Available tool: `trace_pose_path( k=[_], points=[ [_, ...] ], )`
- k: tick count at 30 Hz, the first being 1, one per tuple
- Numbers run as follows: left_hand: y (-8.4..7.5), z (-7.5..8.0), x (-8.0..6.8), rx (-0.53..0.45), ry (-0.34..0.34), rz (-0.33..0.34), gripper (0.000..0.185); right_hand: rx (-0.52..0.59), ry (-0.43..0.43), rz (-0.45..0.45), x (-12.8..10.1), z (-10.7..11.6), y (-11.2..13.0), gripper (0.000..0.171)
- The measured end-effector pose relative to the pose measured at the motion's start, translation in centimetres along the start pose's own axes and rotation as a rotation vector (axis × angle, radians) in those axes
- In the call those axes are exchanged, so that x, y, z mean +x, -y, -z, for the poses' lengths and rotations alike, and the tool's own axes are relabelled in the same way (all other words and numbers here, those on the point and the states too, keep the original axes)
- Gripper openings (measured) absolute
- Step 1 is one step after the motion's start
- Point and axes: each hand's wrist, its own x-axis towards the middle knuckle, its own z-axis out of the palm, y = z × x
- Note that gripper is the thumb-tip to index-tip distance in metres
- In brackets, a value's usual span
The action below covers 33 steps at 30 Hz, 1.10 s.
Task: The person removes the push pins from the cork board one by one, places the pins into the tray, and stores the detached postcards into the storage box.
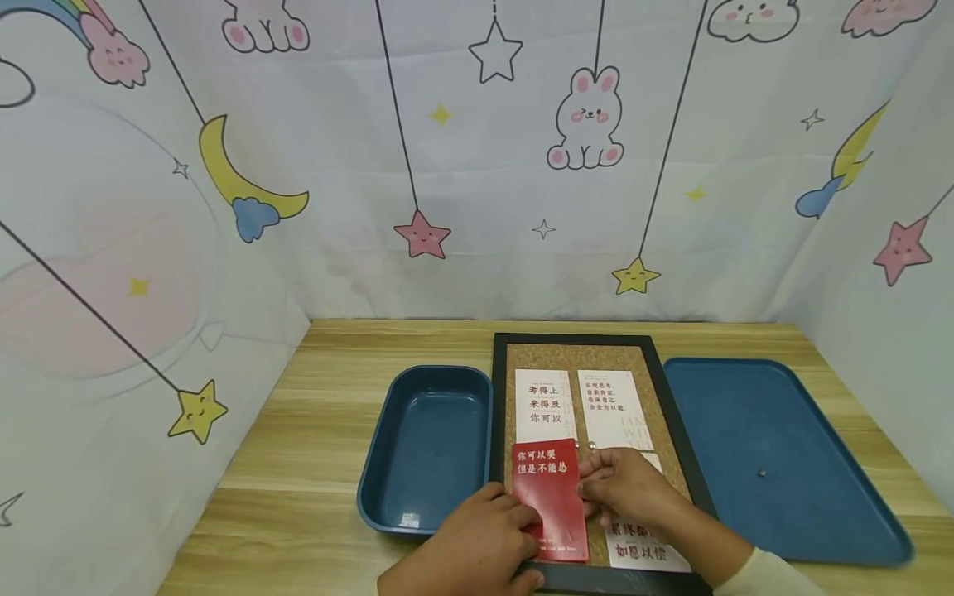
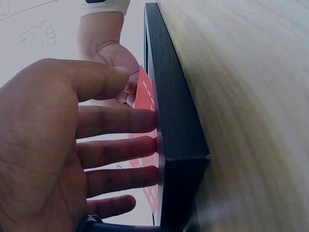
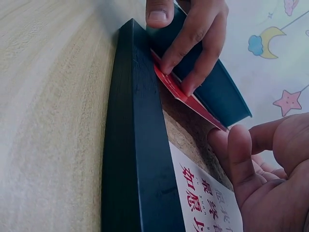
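A red card with white lettering lies at the lower left of a black-framed cork board. My left hand reaches over the card's lower left part. In the left wrist view its fingers are straight, with the fingertips pressing on the card close to the frame. My right hand pinches the card's right edge between thumb and finger, and in the right wrist view that edge is lifted off the cork. White cards with printed characters, such as the upper left one, lie on the board; my right hand partly covers those at lower right.
An open blue bin stands left of the board. On its right lies a flat blue tray with one small pin-like thing on it. Small round pin heads show near the board's middle. A printed curtain hangs behind the wooden table.
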Motion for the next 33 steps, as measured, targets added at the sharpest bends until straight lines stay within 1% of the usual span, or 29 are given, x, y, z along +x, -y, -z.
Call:
trace_pose_path(
  k=[7, 9, 14, 16, 23, 27, 30, 33],
  points=[
    [0.0, 0.1, 0.0, -0.008, -0.004, 0.004, 0.023, 0.013, -0.022, -0.002, -0.1, 0.1, 0.0, 0.027],
    [0.0, 0.1, 0.0, 0.013, -0.029, -0.002, 0.023, 0.021, -0.027, -0.001, -0.1, 0.1, 0.1, 0.025],
    [0.0, 0.0, -0.2, 0.082, -0.128, -0.017, 0.020, 0.036, -0.046, -0.002, -0.2, 0.2, 0.2, 0.025],
    [0.1, 0.1, -0.2, 0.089, -0.152, -0.018, 0.019, 0.038, -0.055, -0.003, -0.2, 0.3, 0.2, 0.026],
    [0.2, 0.5, -0.4, 0.081, -0.160, -0.017, 0.020, 0.050, -0.065, 0.008, -0.2, 0.6, 0.2, 0.031],
    [0.4, 0.9, -0.6, 0.067, -0.176, -0.018, 0.021, 0.070, -0.061, 0.002, -0.1, 0.8, 0.3, 0.032],
    [0.6, 1.2, -0.8, 0.036, -0.170, -0.003, 0.024, 0.083, -0.063, -0.002, -0.1, 0.8, 0.4, 0.032],
    [0.8, 1.4, -1.0, 0.020, -0.156, 0.027, 0.027, 0.092, -0.069, -0.001, -0.1, 0.9, 0.6, 0.032]
  ],
)
